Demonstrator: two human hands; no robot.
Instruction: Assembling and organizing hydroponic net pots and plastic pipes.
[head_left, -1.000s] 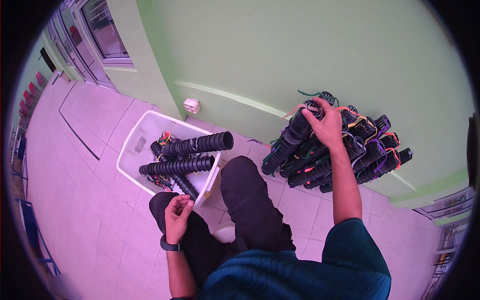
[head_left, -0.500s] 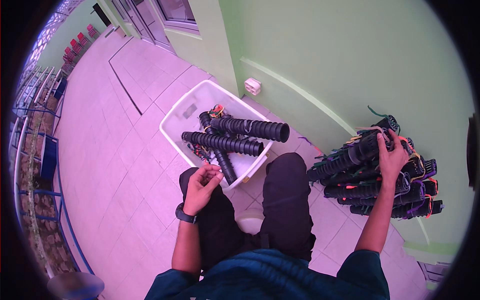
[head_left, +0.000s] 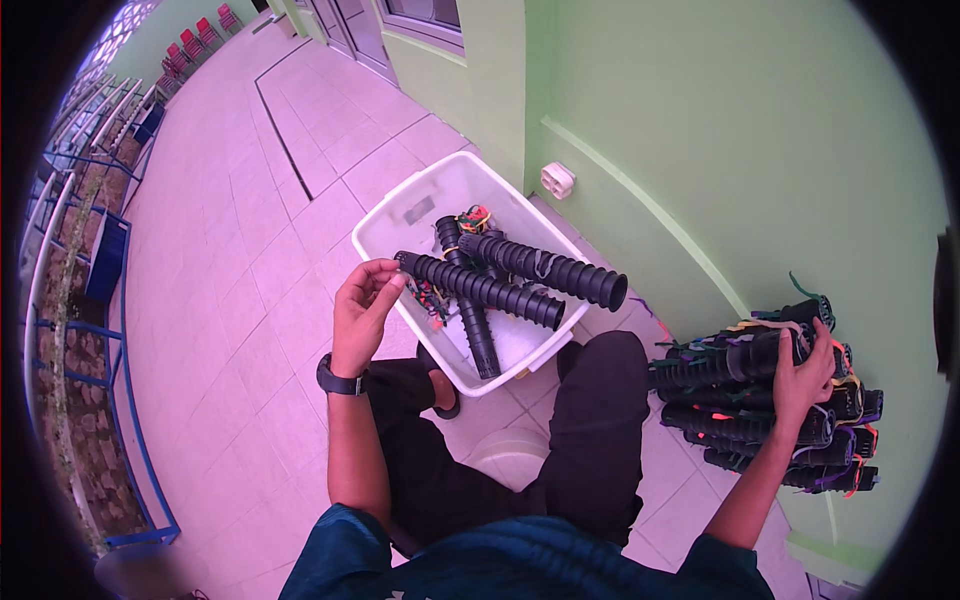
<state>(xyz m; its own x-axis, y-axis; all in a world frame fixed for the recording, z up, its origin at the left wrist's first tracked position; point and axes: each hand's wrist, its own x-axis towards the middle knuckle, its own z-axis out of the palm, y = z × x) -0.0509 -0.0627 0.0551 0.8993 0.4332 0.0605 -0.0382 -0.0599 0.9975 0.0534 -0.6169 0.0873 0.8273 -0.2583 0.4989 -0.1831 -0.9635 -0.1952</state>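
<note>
Head view: we see a white rectangular plastic box (head_left: 445, 185) at far centre, a black ribbed plastic tube (head_left: 482, 287) lying slantwise inside; our left hand (head_left: 362, 305) meets its left end, thumb and fingertips nearly together, though whether they pinch we cannot tell. At right, our right hand (head_left: 805, 375) spans the end of a black ribbed tube with grey band (head_left: 705, 370), thumb and fingers apart, clamping uncertain. We judge this step as taking hold; lifting either tube calls for a surer grip.
</note>
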